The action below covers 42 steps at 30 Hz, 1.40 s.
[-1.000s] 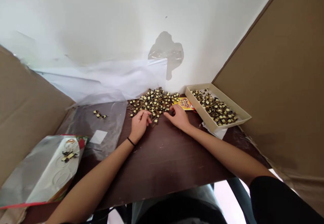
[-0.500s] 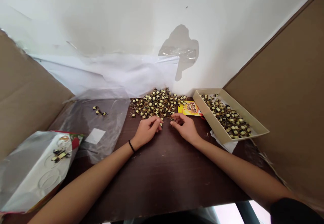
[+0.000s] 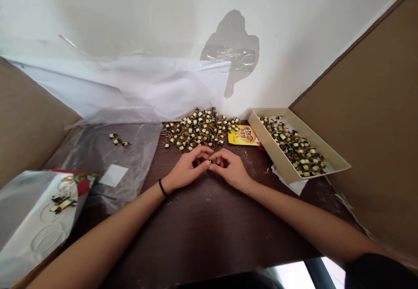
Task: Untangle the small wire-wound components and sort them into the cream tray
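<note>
My left hand (image 3: 188, 167) and my right hand (image 3: 234, 169) meet fingertip to fingertip over the near side of a pile. Between their thumbs and fingers is a small yellow-and-black component (image 3: 212, 162), mostly covered by the fingertips. Both hands are closed in a pinch on it. Just beyond lies a heap of like components (image 3: 199, 128), yellow in the middle with black ends and thin copper-coloured wire leads. To the right, a shallow cream box (image 3: 274, 156) holds many more of them.
A yellow printed packet (image 3: 240, 136) lies between heap and box. On the left, clear plastic sheeting (image 3: 137, 162) carries a few components (image 3: 119, 140) and a white label (image 3: 113, 175). A printed plastic bag (image 3: 35, 223) bears several more. Cardboard walls (image 3: 369, 106) flank the dark table (image 3: 209, 232).
My hands have come together from a short distance apart, and the right fingers now touch the component at the left hand. The whole view has shifted slightly.
</note>
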Motion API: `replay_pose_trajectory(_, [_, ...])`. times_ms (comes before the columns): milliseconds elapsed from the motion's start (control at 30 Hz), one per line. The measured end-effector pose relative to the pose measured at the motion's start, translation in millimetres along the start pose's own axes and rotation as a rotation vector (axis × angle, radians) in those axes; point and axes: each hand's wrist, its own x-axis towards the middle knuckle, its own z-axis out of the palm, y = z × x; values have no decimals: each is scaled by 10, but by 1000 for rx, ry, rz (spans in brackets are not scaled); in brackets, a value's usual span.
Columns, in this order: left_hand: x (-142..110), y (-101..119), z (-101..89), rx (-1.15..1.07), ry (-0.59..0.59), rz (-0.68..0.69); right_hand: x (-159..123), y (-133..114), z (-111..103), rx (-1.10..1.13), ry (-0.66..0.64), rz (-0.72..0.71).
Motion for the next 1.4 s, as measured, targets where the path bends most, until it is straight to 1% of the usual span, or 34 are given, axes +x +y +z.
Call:
replay_pose_trajectory(100, [16, -13, -16, -72, -62, 0, -4, -7, 2, -18, -20, -10])
replay_pose_trajectory(167, [27, -23, -20, -105, -79, -13, -4, -11, 1, 1, -38, -5])
replay_pose_trajectory(267, [42, -38, -17, -113, -47, -36, 2, -7, -9, 94, -75, 20])
replay_pose_trajectory(400, [53, -34, -12, -117, 4, -79, 18, -9, -35, 226, -121, 91])
replay_pose_trajectory(567, [54, -13, -11, -182, -12, -127, 38, -23, -57, 261, -102, 158])
replay_pose_trajectory(733, [49, -55, -18, -175, -37, -106, 41, -22, -58, 233, -96, 166])
replay_pose_trajectory(867, [45, -81, -30, -114, -56, -96, 40, -11, -52, 232, -92, 184])
replay_pose_trajectory(1067, [46, -47, -25, -111, -65, -107, 39, 11, -49, 265, -112, 181])
replay_pose_trajectory(1267, [47, -37, -18, -100, -58, -88, 48, 8, -56, 298, -124, 191])
replay_pose_trajectory(1400, [46, -54, -23, -69, -72, -73, 80, -8, -98, 355, -168, 226])
